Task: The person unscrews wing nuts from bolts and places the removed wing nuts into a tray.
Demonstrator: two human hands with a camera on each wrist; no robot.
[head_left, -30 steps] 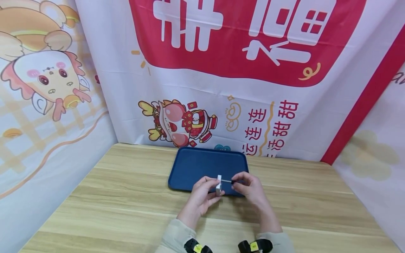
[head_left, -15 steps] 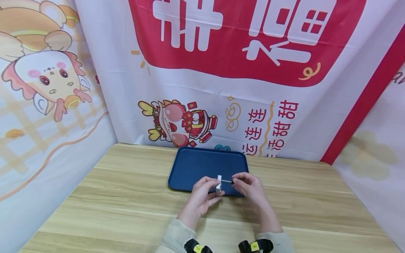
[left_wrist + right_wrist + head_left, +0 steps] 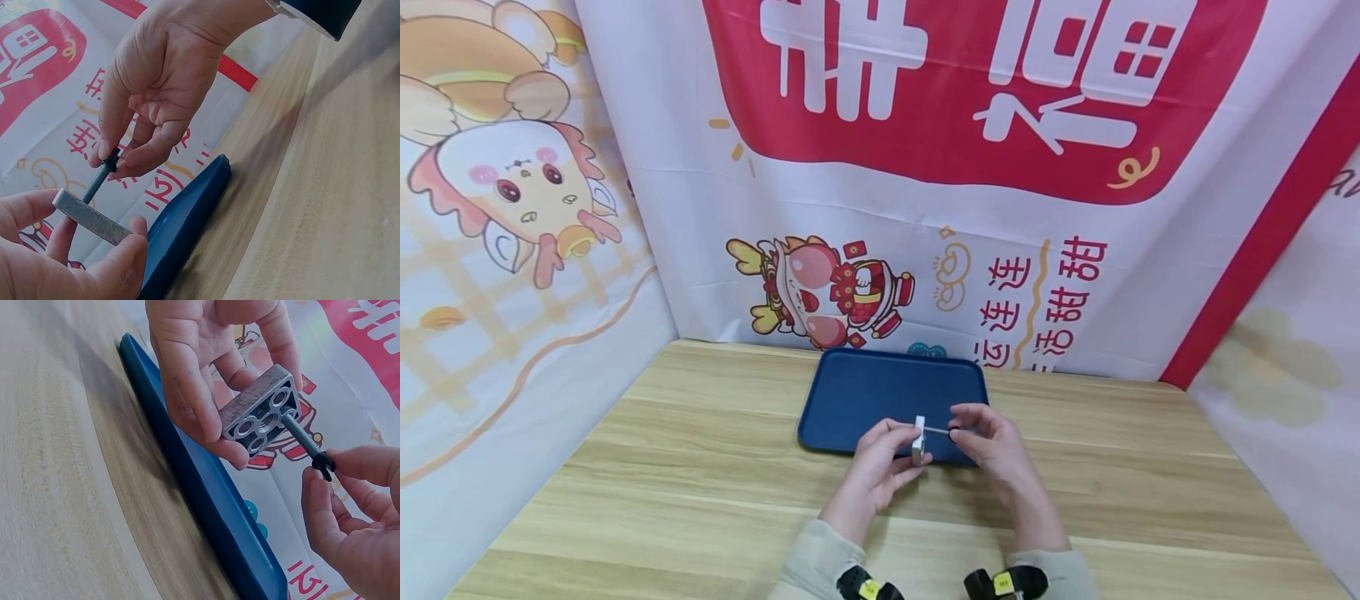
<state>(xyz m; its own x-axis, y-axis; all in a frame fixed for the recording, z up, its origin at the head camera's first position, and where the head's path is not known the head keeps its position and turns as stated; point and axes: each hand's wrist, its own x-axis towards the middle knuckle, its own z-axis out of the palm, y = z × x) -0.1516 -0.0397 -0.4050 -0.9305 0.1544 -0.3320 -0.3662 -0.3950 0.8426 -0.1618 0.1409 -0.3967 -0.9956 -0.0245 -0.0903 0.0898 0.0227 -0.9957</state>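
Observation:
My left hand (image 3: 880, 462) holds a small rectangular metal block (image 3: 259, 412) by its edges, above the front of the tray. Round sockets and a central hole show on one face in the right wrist view. A threaded bolt (image 3: 304, 439) stands out from that face at the central hole, most of its shank exposed. My right hand (image 3: 996, 446) pinches the bolt's black pronged head (image 3: 323, 465) between thumb and finger. In the left wrist view the block (image 3: 92, 219) is seen edge-on, the bolt (image 3: 97, 183) slanting up to my right fingertips.
A dark blue tray (image 3: 880, 387) lies below and behind the hands on the wood-grain table (image 3: 700, 475). A printed cloth (image 3: 865, 200) hangs along the table's back edge, with more cloth at both sides.
My right fingers have shifted around the bolt's black head, the index finger now slightly higher. My left hand and the block have stayed in place.

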